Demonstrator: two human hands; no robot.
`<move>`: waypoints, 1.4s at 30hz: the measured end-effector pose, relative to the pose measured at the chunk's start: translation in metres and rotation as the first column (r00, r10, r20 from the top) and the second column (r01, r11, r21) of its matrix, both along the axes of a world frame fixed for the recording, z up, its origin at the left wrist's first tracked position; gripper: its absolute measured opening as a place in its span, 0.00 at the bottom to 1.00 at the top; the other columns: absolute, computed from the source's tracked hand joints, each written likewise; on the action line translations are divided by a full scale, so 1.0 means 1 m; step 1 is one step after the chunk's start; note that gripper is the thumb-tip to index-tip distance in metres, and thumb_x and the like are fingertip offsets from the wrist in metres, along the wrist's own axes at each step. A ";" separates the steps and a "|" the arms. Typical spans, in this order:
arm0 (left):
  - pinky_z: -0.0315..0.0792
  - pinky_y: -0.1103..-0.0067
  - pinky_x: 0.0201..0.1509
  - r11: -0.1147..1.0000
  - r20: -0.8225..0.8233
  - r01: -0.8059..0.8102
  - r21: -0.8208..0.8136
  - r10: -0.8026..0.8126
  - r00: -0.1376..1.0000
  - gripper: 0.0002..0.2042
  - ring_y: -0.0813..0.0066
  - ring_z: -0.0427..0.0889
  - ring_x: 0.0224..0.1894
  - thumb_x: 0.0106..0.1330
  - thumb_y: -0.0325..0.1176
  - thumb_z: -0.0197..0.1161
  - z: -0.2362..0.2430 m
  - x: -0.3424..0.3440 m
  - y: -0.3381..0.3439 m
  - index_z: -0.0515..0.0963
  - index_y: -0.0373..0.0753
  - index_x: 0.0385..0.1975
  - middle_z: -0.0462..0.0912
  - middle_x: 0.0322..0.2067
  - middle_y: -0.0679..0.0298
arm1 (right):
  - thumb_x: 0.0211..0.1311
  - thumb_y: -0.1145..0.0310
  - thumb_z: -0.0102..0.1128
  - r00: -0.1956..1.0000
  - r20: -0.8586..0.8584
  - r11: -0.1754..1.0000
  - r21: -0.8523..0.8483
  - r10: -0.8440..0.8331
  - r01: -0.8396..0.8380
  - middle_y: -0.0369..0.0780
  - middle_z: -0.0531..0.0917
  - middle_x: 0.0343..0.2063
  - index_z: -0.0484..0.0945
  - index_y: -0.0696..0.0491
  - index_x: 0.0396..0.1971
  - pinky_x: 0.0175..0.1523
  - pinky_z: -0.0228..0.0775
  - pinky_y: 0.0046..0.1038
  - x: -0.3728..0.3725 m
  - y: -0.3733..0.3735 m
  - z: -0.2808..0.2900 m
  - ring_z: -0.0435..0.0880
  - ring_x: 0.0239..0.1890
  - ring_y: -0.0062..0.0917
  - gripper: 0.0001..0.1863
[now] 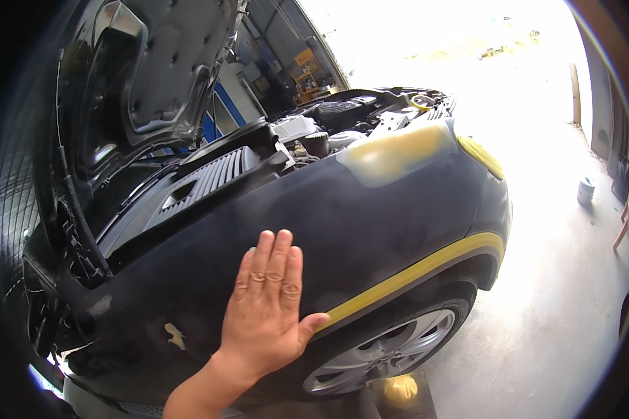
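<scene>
My left hand point(265, 300) lies palm down on or just over the dark, dusty front fender point(370, 216) of a car, fingers straight and pointing upward in the picture. Yellow tape point(398, 272) runs along the wheel arch to the right of the hand. A tan and whitish sanded patch point(391, 153) marks the fender's front top, with a small pale patch point(175, 336) left of my hand. My right hand is not in view.
The raised hood point(147, 84) stands over the open engine bay point(328, 129). Below is the wheel point(381, 349), beside a dark object point(419, 398) bearing something yellow. A pail point(585, 190) stands on the pale floor at right, near a bright doorway.
</scene>
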State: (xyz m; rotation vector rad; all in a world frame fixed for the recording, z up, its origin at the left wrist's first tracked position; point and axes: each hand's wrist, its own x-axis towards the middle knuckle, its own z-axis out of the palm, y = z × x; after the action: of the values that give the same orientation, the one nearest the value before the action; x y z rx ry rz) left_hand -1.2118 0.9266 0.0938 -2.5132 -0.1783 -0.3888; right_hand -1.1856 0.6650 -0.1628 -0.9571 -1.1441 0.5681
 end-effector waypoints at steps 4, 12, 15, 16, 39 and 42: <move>0.42 0.59 0.74 1.000 -0.046 0.022 -0.001 -0.022 0.999 0.41 0.46 0.48 0.72 0.67 0.58 0.46 -0.005 0.023 -0.018 0.52 0.25 0.67 0.51 0.69 0.44 | 0.56 0.81 0.56 0.999 0.040 0.998 0.063 0.021 -0.023 0.43 0.82 0.26 0.80 0.56 0.38 0.31 0.71 0.27 0.007 0.008 0.011 0.81 0.26 0.28 0.10; 0.41 0.66 0.75 0.989 -0.036 0.145 0.005 -0.145 0.989 0.38 0.58 0.49 0.73 0.68 0.56 0.44 -0.036 0.039 -0.029 0.52 0.30 0.68 0.52 0.70 0.52 | 0.56 0.82 0.54 0.999 0.045 0.999 0.045 -0.013 0.011 0.45 0.83 0.28 0.80 0.57 0.36 0.35 0.74 0.28 0.010 0.012 0.018 0.82 0.28 0.32 0.10; 0.42 0.63 0.75 0.999 -0.052 0.033 0.032 -0.031 0.998 0.39 0.55 0.47 0.73 0.69 0.58 0.43 -0.045 -0.003 -0.021 0.51 0.30 0.68 0.52 0.70 0.49 | 0.56 0.82 0.54 0.995 0.097 0.999 0.035 0.020 -0.024 0.45 0.82 0.28 0.80 0.56 0.36 0.36 0.74 0.29 0.011 0.016 0.016 0.82 0.28 0.32 0.10; 0.42 0.62 0.74 0.999 -0.001 -0.031 0.039 0.031 1.000 0.40 0.53 0.47 0.73 0.69 0.59 0.42 -0.046 -0.026 -0.017 0.51 0.29 0.68 0.52 0.69 0.48 | 0.56 0.82 0.55 0.995 0.087 0.997 0.054 0.044 -0.048 0.45 0.82 0.28 0.80 0.56 0.36 0.36 0.74 0.29 0.010 0.018 0.016 0.82 0.29 0.33 0.10; 0.40 0.58 0.73 0.985 0.232 -0.170 -0.005 0.166 0.958 0.43 0.46 0.44 0.73 0.69 0.62 0.38 0.005 0.002 0.000 0.46 0.25 0.68 0.47 0.69 0.41 | 0.58 0.80 0.57 0.997 0.075 0.997 0.070 0.027 -0.033 0.44 0.81 0.27 0.79 0.56 0.38 0.33 0.71 0.33 0.011 0.012 0.026 0.81 0.27 0.33 0.09; 0.41 0.57 0.73 0.989 0.173 -0.145 0.028 0.138 0.975 0.44 0.44 0.45 0.72 0.69 0.63 0.38 0.004 0.016 -0.008 0.46 0.24 0.68 0.47 0.69 0.41 | 0.58 0.80 0.57 0.996 0.075 0.994 0.102 -0.052 0.045 0.44 0.81 0.26 0.79 0.56 0.38 0.32 0.71 0.32 0.019 0.001 0.032 0.81 0.26 0.32 0.09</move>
State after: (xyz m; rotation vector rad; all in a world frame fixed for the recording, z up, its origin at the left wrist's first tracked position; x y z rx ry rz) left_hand -1.1957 0.9184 0.0983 -2.4094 -0.4107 -0.5431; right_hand -1.1667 0.6660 -0.1304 -0.9242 -1.2039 0.4335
